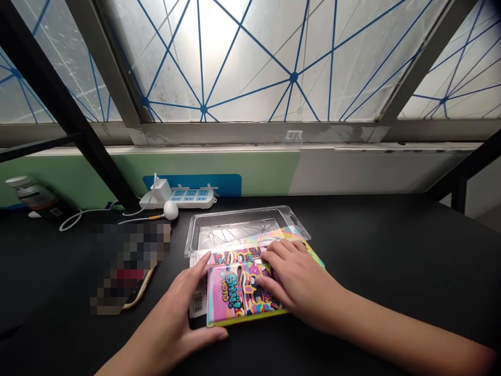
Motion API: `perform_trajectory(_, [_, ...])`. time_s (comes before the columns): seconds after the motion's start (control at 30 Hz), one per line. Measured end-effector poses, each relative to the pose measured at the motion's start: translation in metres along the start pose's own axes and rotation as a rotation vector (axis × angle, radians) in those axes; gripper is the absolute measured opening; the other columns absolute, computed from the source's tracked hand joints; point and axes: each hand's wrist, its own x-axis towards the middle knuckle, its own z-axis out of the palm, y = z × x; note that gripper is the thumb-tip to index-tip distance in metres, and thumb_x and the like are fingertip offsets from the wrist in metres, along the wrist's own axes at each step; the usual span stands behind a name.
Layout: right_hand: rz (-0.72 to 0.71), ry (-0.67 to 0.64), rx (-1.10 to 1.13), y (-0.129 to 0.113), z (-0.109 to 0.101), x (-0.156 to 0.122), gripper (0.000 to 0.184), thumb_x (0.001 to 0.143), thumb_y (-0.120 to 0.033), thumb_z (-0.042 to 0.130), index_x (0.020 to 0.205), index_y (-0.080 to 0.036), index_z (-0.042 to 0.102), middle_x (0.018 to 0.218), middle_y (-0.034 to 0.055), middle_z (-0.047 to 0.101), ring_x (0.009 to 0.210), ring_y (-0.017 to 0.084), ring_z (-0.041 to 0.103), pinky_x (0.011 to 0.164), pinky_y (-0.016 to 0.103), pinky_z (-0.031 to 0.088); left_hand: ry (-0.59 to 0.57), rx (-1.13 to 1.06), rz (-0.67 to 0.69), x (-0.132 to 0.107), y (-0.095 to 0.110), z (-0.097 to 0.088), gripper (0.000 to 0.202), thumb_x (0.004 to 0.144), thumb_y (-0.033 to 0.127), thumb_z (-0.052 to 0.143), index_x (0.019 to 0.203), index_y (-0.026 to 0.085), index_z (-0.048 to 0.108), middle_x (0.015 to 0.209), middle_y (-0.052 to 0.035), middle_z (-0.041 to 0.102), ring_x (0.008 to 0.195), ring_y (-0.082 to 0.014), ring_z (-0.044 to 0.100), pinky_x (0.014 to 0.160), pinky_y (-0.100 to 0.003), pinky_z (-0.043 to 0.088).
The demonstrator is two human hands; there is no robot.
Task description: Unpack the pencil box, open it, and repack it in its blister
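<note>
From where I stand, the left hand (183, 303) is spread, its index finger and thumb wide apart around the left end of a flat pink case (242, 292) printed with cartoon art and the word MOTO. The right hand (299, 277) reaches over the case's right part, thumb on the printed face and fingers bent over its far side; I can't tell whether it pinches or merely presses. As I judge it, the step in hand is steadying the case, and whatever comes after calls for a firm hold at both ends, since the slick face and loose wrapping could slide. The case lies between the two hands, under the right palm and just inside the left thumb. A barcoded card (198, 302) shows past its left end, and a clear plastic tray (190, 235) sits just beyond, toward the back edge of the black counter (391, 261). A white power strip (191, 196) rests along that back edge, left of the tray. A blurred item (133, 269) lies well apart from the case, toward the counter's left side; I can't make out what it is.
</note>
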Motion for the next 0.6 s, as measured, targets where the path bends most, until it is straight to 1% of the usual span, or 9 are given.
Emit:
perform_trajectory(0.1, [0.013, 0.028, -0.038, -0.004, 0.01, 0.007, 0.028, 0.103, -0.038, 0.051, 0.098, -0.015, 0.066, 0.097, 0.0121, 0.067, 0.091, 0.03, 0.061, 0.082, 0.045, 0.048, -0.01, 0.028, 0.023, 0.002, 0.001, -0.004, 0.11, 0.079, 0.036, 0.086, 0.163, 0.042, 0.015, 0.159, -0.0096, 0.048, 0.142, -0.0342, 0.051, 0.11, -0.05, 0.049])
perform_trajectory(0.23, [-0.006, 0.082, -0.058, -0.001, 0.016, 0.006, 0.026, 0.102, -0.037, 0.053, 0.098, -0.015, 0.065, 0.094, 0.0118, 0.066, 0.089, 0.029, 0.061, 0.078, 0.042, 0.049, 0.001, 0.054, 0.034, 0.004, 0.007, -0.009, 0.11, 0.079, 0.034, 0.085, 0.163, 0.041, 0.014, 0.158, -0.0097, 0.049, 0.139, -0.0334, 0.054, 0.109, -0.048, 0.05])
perform_trajectory(0.4, [-0.022, 0.151, -0.049, -0.001, 0.016, 0.003, 0.027, 0.103, -0.037, 0.052, 0.098, -0.013, 0.065, 0.094, 0.0124, 0.066, 0.089, 0.029, 0.06, 0.08, 0.043, 0.052, -0.015, 0.035, -0.029, 0.003, 0.012, -0.009, 0.103, 0.082, 0.032, 0.082, 0.163, 0.037, 0.018, 0.153, -0.0099, 0.054, 0.136, -0.0321, 0.058, 0.109, -0.047, 0.05])
perform_trajectory(0.6, [-0.05, 0.24, -0.074, -0.001, 0.019, 0.002, 0.025, 0.101, -0.036, 0.057, 0.098, -0.013, 0.065, 0.093, 0.0121, 0.065, 0.087, 0.029, 0.061, 0.078, 0.042, 0.054, -0.015, 0.057, -0.017, 0.003, 0.011, -0.007, 0.096, 0.084, 0.038, 0.079, 0.16, 0.04, 0.021, 0.155, -0.0086, 0.052, 0.138, -0.0333, 0.055, 0.11, -0.047, 0.05])
